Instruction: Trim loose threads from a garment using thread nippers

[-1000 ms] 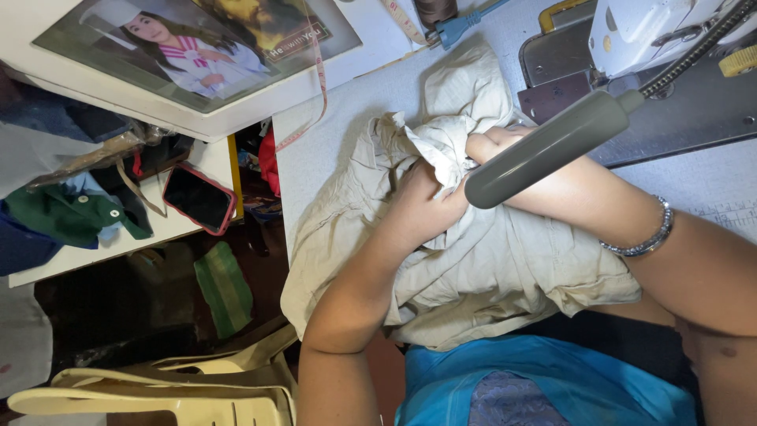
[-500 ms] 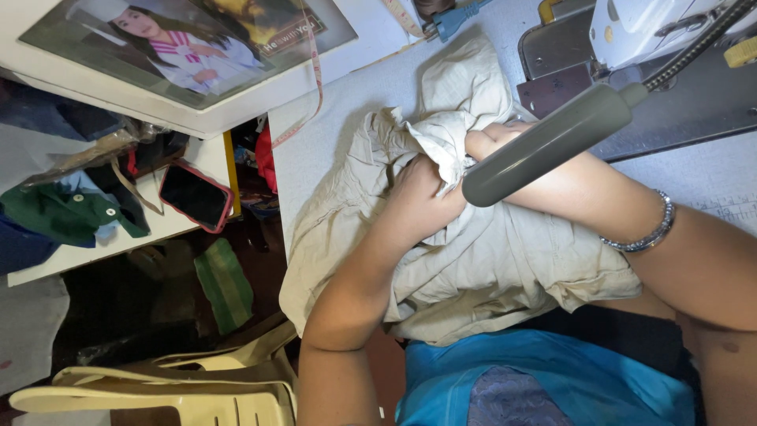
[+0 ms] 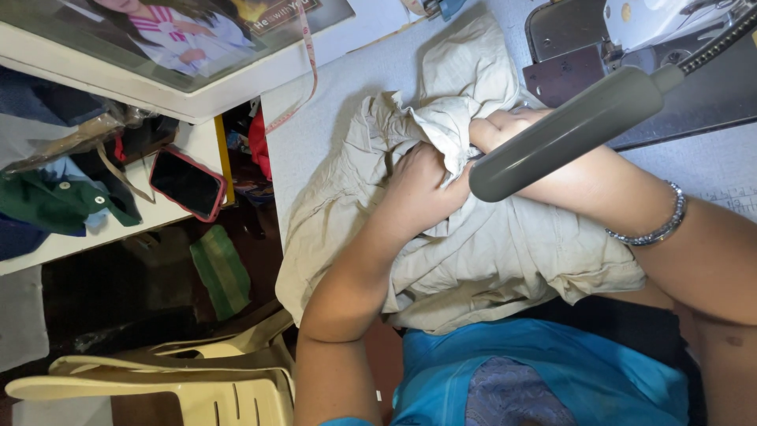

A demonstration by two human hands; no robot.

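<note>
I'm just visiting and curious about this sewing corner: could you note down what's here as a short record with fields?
Left hand: grips a bunched fold of the beige garment
Right hand: grips the same bunch from the other side, partly hidden by the grey lamp head
Garment: crumpled, spread over the white table and the lap
Right wrist: silver bracelet
Machine: sewing machine at the far right
Side shelf: phone in a red case, green cloth
Floor: cream plastic chair

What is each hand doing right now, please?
Left hand: closed, gripping a bunched fold of the beige garment.
Right hand: closed on the same garment, partly hidden behind the grey lamp head.
</note>
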